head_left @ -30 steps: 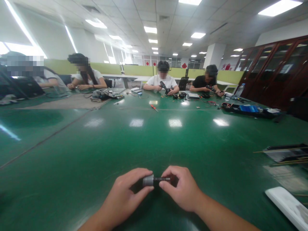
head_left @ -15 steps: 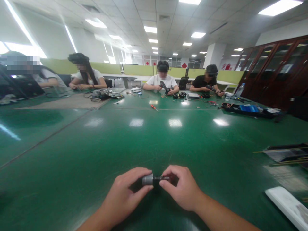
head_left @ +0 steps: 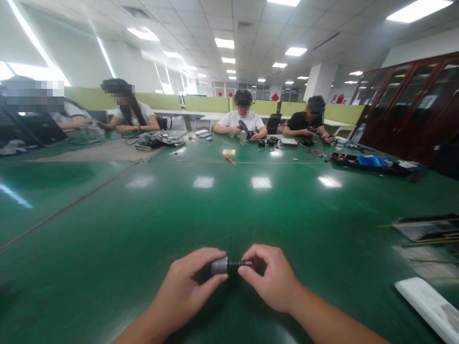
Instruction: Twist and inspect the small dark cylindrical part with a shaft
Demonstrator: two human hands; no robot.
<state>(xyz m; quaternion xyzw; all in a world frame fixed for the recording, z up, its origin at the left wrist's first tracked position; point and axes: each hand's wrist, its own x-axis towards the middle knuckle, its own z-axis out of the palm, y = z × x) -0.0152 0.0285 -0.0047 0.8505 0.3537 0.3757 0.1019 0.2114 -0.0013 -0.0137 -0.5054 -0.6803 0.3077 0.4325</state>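
Facing inward, left hand (head_left: 190, 282) pinched a grey cylinder (head_left: 219, 265), right hand (head_left: 270, 277) the dark shaft (head_left: 234, 263); green table (head_left: 229, 210) stretched ahead

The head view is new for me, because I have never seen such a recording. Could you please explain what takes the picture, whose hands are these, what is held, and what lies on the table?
There is no machine here: the camera is worn on a person's head and looks forward and down, so the bare hands in front are the wearer's own. The left hand holds a grey cylinder. The right hand pinches a thin dark shaft at the cylinder's end; whether they are one piece, I cannot tell. On the green table lie a red-handled tool, perhaps a screwdriver, and, near the right edge, a white object. Other people sit farther off.
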